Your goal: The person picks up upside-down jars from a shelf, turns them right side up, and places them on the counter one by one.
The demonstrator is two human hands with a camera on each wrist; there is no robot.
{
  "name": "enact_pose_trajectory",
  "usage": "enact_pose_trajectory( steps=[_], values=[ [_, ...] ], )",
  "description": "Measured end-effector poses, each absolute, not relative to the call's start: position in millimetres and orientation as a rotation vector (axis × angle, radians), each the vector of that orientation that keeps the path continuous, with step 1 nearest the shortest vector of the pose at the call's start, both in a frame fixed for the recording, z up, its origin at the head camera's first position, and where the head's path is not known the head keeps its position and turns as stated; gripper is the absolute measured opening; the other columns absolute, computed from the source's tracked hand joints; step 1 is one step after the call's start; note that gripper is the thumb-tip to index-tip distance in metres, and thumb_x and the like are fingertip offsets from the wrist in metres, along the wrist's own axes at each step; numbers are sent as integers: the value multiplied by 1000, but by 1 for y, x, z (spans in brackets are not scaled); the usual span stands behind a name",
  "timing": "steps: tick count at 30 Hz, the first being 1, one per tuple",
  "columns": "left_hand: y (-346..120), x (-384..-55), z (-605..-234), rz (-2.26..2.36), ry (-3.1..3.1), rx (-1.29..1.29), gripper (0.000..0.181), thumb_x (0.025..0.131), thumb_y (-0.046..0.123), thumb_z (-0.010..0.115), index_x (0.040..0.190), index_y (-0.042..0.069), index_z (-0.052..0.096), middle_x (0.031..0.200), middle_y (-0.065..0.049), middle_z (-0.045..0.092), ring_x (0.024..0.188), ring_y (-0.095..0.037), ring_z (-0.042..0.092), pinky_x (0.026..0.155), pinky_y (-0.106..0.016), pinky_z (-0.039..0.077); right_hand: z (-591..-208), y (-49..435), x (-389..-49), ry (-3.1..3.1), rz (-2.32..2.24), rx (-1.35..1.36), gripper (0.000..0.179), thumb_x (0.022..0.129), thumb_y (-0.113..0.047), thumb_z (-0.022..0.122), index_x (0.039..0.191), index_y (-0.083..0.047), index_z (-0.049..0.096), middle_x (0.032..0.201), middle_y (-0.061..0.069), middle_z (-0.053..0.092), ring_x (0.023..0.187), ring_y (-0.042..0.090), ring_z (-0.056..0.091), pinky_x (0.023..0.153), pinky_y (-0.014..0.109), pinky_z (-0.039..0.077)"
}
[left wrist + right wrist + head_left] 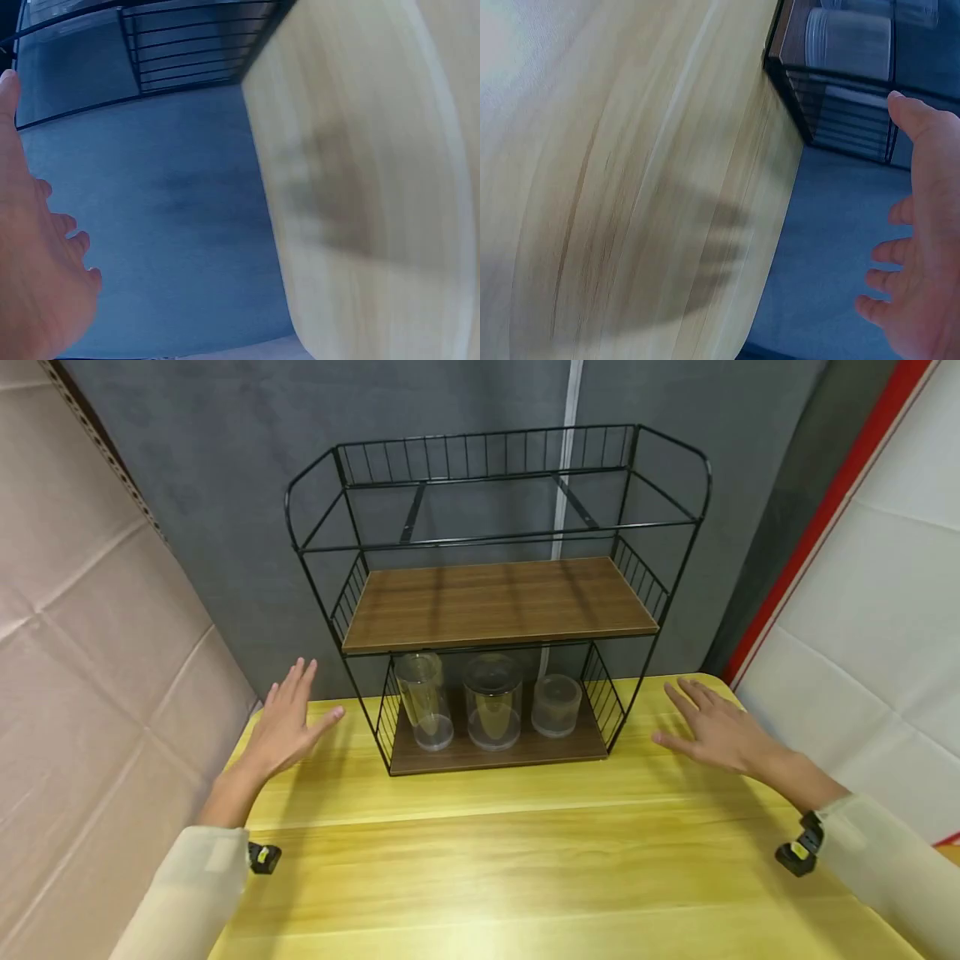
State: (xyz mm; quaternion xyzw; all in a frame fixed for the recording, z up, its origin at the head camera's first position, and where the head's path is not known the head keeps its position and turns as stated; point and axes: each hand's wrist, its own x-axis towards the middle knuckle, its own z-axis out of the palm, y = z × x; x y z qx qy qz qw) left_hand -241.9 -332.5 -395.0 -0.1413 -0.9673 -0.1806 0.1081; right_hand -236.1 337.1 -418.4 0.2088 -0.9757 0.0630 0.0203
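Note:
A black wire rack [501, 537] with wooden shelves stands at the back of the table. On its bottom shelf are three clear containers: a tall one [424, 702] at left, a wide lidded jar [492, 702] in the middle and a short round one [557, 706] at right. My left hand [283, 727] is held above the table to the left of the rack, fingers spread, touching nothing. To the right of the rack my right hand [716, 728] hovers likewise, holding nothing. The right wrist view shows that thumb near the rack's side wires [840, 112].
The rack's middle wooden board [501, 602] bears nothing; its top tier is bare frame with two crossbars. A grey curtain-like backdrop [465, 402] rises behind. Pale panels [97, 635] flank the yellow wooden table [487, 860] on both sides.

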Motion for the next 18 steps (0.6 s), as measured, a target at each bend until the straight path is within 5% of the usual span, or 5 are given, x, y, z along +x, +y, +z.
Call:
enact_pose_trajectory(
  steps=[9,18],
  values=[
    [-316,-241,-368,-751,-2713,-466,93,107,48,56,171,10,0,177,-19,1,162,-46,6,132,-62,0,-412,326,-218,-3076,207,693,97,102,-62,61,164,6,29,165,37,28,146,62,32,106,76,44],
    [-298,-241,-338,-1034,-2564,-506,96,102,43,65,172,29,2,179,-2,1,164,-37,5,125,-77,9,-399,314,-198,-3154,258,746,99,99,-66,62,163,4,34,162,37,35,141,63,40,84,64,58]
  ],
)
